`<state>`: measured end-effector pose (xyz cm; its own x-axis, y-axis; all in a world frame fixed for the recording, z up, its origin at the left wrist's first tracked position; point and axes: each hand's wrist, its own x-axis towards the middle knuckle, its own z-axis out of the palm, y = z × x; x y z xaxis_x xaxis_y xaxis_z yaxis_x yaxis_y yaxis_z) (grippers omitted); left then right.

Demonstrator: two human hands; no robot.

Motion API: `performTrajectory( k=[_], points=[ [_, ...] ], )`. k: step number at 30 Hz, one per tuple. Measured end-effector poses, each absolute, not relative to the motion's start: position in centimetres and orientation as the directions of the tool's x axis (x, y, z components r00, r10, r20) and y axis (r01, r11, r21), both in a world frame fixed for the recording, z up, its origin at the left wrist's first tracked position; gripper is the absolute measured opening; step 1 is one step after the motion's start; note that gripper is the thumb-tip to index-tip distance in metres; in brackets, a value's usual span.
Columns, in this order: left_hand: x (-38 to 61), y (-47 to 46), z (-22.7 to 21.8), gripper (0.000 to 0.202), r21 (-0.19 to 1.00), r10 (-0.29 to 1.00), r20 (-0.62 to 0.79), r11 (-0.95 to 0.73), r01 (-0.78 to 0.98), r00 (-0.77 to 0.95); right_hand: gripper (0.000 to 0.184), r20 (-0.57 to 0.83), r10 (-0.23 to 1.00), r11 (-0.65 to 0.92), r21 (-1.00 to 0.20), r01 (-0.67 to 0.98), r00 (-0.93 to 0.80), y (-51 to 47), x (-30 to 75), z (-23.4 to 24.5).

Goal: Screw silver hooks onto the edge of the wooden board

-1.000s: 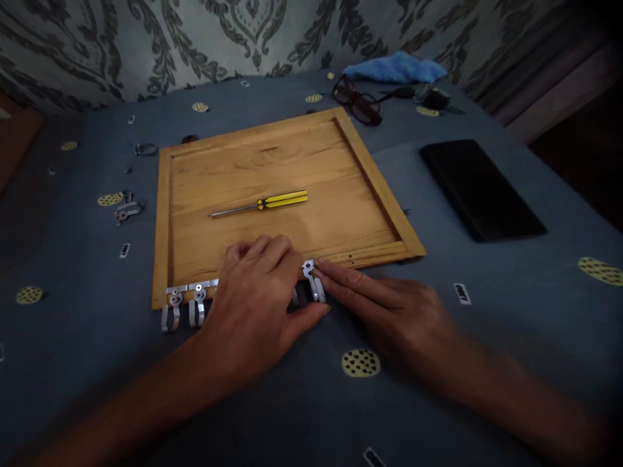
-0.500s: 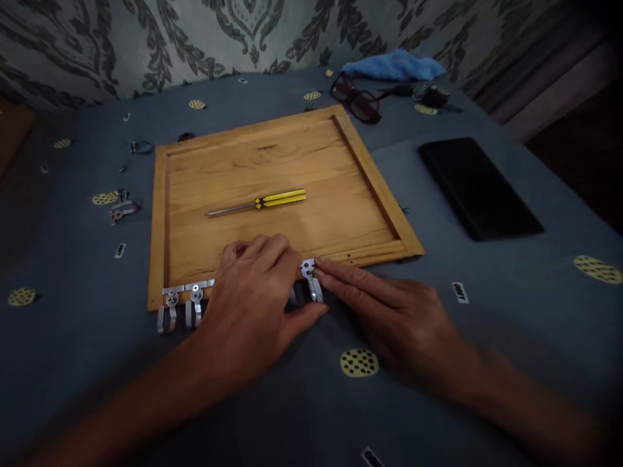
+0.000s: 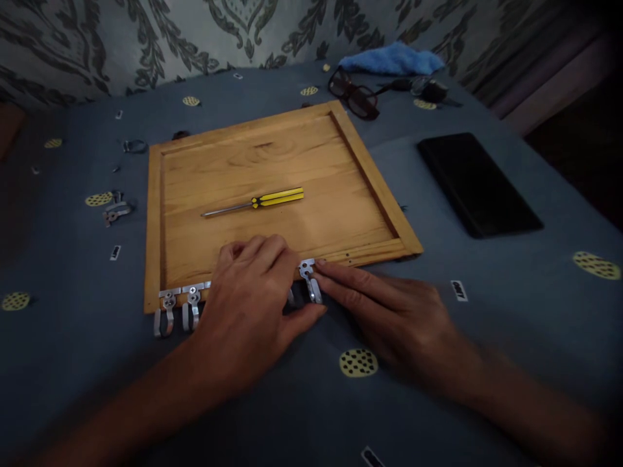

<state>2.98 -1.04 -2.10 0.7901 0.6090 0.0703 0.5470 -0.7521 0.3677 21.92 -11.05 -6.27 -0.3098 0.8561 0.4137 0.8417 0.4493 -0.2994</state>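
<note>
A wooden framed board lies with its near edge towards me. Along that edge sits a row of metal hooks, two of which, the left hook and the one beside it, have screws in them. My left hand curls over the edge, its fingers at the left side of another metal hook and its thumb below. This hook shows open screw holes. My right hand presses its fingertips to the hook's right side. Fingertips of the left hand are partly hidden. A yellow-handled screwdriver rests on the board.
Loose metal hooks and a ring-like metal piece lie left of the board. At right is a black phone or tablet. Glasses and a blue cloth are at the back of the patterned tablecloth.
The whole view has shifted slightly, with the board appearing a little further left. Both hands keep their places at the hook.
</note>
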Motion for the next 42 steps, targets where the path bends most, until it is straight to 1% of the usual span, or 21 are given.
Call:
performTrajectory(
  k=[2,10,16,18,26,30,35,42],
  points=[
    [2.93,-1.04,-2.11,0.024,0.366,0.611,0.072,-0.752,0.549,0.788,0.036,0.42,0.85,0.457,-0.286,0.843,-0.318,-11.03,21.93,-6.4],
    [2.87,-1.11,-2.07,0.023,0.362,0.604,0.07,-0.757,0.544,0.794,0.037,0.417,0.842,0.469,-0.256,0.845,-0.341,-11.0,21.93,-6.43],
    [2.87,-1.11,-2.11,0.023,0.368,0.607,0.078,-0.755,0.543,0.791,0.049,0.4,0.843,0.488,-0.283,0.826,-0.361,-11.12,22.17,-6.52],
    [2.83,-1.1,-2.16,0.023,0.368,0.601,0.094,-0.762,0.534,0.794,0.049,0.397,0.845,0.483,-0.277,0.83,-0.359,-11.12,22.2,-6.53],
    [2.65,-0.96,-2.34,0.023,0.351,0.586,0.108,-0.778,0.521,0.803,0.04,0.437,0.825,0.492,-0.244,0.836,-0.358,-10.79,21.89,-6.37],
    [2.64,-1.01,-2.6,0.023,0.336,0.579,0.136,-0.79,0.512,0.804,0.04,0.437,0.828,0.484,-0.243,0.841,-0.35,-10.84,21.79,-6.47],
    [2.63,-1.07,-2.68,0.025,0.358,0.579,0.147,-0.787,0.502,0.802,0.042,0.431,0.841,0.458,-0.249,0.853,-0.326,-11.02,21.76,-6.47],
    [2.75,-0.94,-2.45,0.026,0.355,0.577,0.154,-0.79,0.5,0.802,0.037,0.45,0.831,0.47,-0.254,0.845,-0.327,-11.05,21.7,-6.39]
  ],
)
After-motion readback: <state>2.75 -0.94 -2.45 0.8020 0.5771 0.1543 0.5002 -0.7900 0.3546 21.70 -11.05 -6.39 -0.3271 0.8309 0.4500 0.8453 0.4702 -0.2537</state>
